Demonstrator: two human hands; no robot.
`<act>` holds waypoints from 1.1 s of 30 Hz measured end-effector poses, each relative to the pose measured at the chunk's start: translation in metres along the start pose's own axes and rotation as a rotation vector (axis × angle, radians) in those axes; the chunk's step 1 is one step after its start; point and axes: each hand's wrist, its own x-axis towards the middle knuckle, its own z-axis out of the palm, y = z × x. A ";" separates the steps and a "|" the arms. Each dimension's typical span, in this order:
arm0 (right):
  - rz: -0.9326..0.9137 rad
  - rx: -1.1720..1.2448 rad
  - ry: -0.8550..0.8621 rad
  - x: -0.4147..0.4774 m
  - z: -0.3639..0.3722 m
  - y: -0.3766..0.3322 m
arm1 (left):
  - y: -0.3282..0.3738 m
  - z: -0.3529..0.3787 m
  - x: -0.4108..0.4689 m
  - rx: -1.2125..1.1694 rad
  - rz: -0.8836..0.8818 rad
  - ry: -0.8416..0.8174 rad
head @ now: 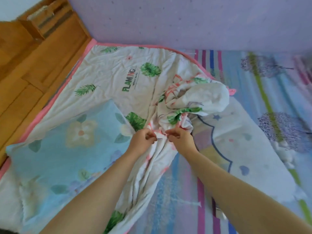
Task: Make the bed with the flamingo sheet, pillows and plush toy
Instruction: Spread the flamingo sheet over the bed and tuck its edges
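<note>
From my remote seat, the first thing I take in is the clutter around the work. A purple wall (185,19) runs along the far side of the bed, and a wooden surface (33,61) lies off to the left beyond the pink edge. The bed wears a striped bedcover (270,78) in blue, pink and green, which shows bare on the right and between my forearms. The flamingo sheet (114,76), white with green leaves and the word FLAMINGO, lies spread flat over the far left corner. From there it gathers into a long wrinkled ridge that runs down the middle toward the camera. A blue pillow (67,149) with pale flowers lies on top of the sheet at lower left, pinning that part down. A pale pillow (239,149) with hearts and stars lies to the right on the bedcover. A bunched mound of the sheet is heaped up just beyond my hands and spills over the near corner of that pale pillow, hiding it. Both arms reach forward, bare and nearly straight, converging on the ridge. The left hand (143,139) and right hand (180,139) sit close together, thumbs facing, each with curled fingers pinching a fold of the gathered sheet.
</note>
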 end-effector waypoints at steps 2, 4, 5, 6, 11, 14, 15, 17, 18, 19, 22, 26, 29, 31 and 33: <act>0.038 0.002 0.059 -0.013 -0.039 0.032 | 0.021 0.045 -0.007 -0.036 0.026 -0.062; 0.087 0.004 0.112 -0.026 -0.077 0.065 | 0.039 0.091 -0.011 -0.048 0.046 -0.124; 0.116 0.005 0.137 -0.032 -0.095 0.080 | 0.048 0.113 -0.013 -0.055 0.043 -0.155; 0.143 0.010 0.160 -0.036 -0.109 0.094 | 0.053 0.131 -0.014 -0.062 0.031 -0.180; 0.282 0.017 0.221 -0.053 -0.187 0.172 | 0.063 0.233 -0.014 -0.058 -0.023 -0.263; 0.353 -0.038 0.186 -0.057 -0.220 0.214 | 0.058 0.280 -0.011 -0.063 -0.108 -0.281; 0.381 -0.074 0.175 -0.055 -0.231 0.230 | 0.057 0.299 -0.008 -0.079 -0.136 -0.284; 0.397 -0.153 0.170 -0.046 -0.248 0.253 | 0.056 0.324 0.001 -0.093 -0.207 -0.275; 0.400 -0.188 0.176 -0.040 -0.254 0.263 | 0.054 0.334 0.008 -0.078 -0.234 -0.270; 0.397 -0.219 0.186 -0.033 -0.260 0.272 | 0.052 0.342 0.015 -0.067 -0.248 -0.268; 0.395 -0.261 0.189 0.000 -0.272 0.299 | 0.042 0.365 0.042 0.062 -0.247 -0.286; 0.346 -0.317 0.218 0.042 -0.281 0.321 | 0.044 0.378 0.068 0.108 -0.232 -0.246; 0.329 -0.439 0.304 0.072 -0.291 0.333 | 0.042 0.391 0.085 0.143 -0.272 -0.168; 0.290 -0.540 0.335 0.092 -0.299 0.343 | 0.038 0.404 0.098 0.131 -0.276 -0.152; 0.250 -0.605 0.351 0.110 -0.309 0.353 | 0.040 0.411 0.103 0.108 -0.323 -0.154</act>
